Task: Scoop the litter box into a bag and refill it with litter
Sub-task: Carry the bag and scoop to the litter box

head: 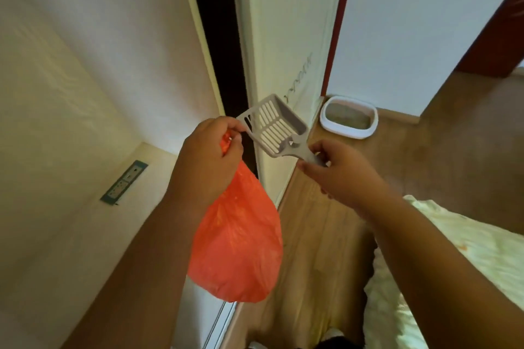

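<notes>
My left hand [211,156] grips the gathered neck of an orange plastic bag [238,241], which hangs full and rounded below it. My right hand [337,173] pinches the handle of a grey slotted litter scoop [272,125], held up in the air with its blade pointing up-left toward the left hand. The scoop looks empty. The white litter box [349,117] with grey litter inside sits on the wooden floor ahead, against the wall, well beyond both hands.
A white cabinet or door panel [283,51] stands left of the litter box, with a dark gap beside it. A wall socket strip [124,181] is on the left wall. A pale bed cover [442,263] lies at the lower right. Wooden floor [442,156] runs toward the box.
</notes>
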`<move>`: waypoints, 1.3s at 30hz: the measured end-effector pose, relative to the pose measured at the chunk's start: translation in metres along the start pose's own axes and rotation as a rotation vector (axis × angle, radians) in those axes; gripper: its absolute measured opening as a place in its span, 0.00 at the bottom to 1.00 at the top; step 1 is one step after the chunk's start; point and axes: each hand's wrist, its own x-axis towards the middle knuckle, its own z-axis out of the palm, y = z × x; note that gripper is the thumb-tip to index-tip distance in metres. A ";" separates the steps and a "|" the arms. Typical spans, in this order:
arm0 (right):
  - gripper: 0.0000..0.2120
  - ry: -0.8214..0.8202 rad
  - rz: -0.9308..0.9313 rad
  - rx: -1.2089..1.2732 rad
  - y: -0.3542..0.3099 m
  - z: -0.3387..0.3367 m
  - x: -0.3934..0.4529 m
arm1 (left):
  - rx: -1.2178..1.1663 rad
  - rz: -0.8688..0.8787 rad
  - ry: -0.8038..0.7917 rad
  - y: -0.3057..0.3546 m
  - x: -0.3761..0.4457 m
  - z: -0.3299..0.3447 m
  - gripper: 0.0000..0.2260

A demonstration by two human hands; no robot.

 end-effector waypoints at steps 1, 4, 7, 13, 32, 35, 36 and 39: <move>0.10 0.019 0.011 0.014 0.010 -0.012 -0.003 | -0.016 0.020 -0.010 0.011 0.003 0.011 0.08; 0.09 0.062 0.040 0.024 0.039 -0.046 -0.011 | -0.038 0.071 -0.058 0.044 0.009 0.044 0.08; 0.09 0.116 0.064 0.037 0.066 -0.081 -0.019 | -0.033 0.113 -0.106 0.076 0.015 0.076 0.08; 0.09 0.175 0.117 0.060 0.108 -0.140 -0.025 | -0.049 0.188 -0.139 0.127 0.024 0.132 0.08; 0.14 0.344 0.333 0.082 0.200 -0.224 0.049 | -0.075 0.324 -0.262 0.171 0.151 0.251 0.08; 0.14 0.367 0.365 0.060 0.204 -0.229 0.080 | -0.086 0.340 -0.280 0.164 0.188 0.268 0.08; 0.14 0.371 0.374 0.060 0.203 -0.231 0.093 | -0.095 0.341 -0.294 0.161 0.203 0.274 0.08; 0.15 0.394 0.386 0.048 0.199 -0.233 0.136 | -0.116 0.343 -0.320 0.152 0.247 0.291 0.08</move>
